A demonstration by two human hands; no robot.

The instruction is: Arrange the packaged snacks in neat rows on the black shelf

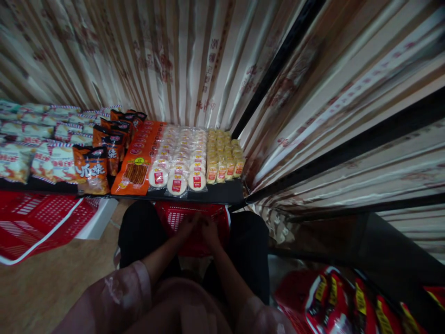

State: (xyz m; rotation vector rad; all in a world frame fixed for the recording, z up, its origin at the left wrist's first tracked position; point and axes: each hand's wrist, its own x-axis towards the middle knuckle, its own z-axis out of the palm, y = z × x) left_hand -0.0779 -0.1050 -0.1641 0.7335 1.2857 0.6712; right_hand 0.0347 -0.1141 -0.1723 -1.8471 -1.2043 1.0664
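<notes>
My left hand (188, 226) and my right hand (209, 230) are close together, low between my knees, at a red plastic basket (220, 218) partly under the shelf edge. Their fingers are dark and blurred, so I cannot make out whether they grip the basket or anything in it. Just beyond them on the black shelf (219, 197) are rows of round white wrapped crackers (177, 184). Small yellow wrapped snacks (221, 162) stand to their right. A flat orange snack packet (137, 169) lies to their left.
Orange-and-black bags (91, 169) and white snack bags (54, 162) fill the left of the shelf. Another red basket (38, 227) and a white box (100, 218) sit below. Pleated curtains (194, 60) and a black frame bar (274, 69) rise behind. Red packets (333, 297) are at lower right.
</notes>
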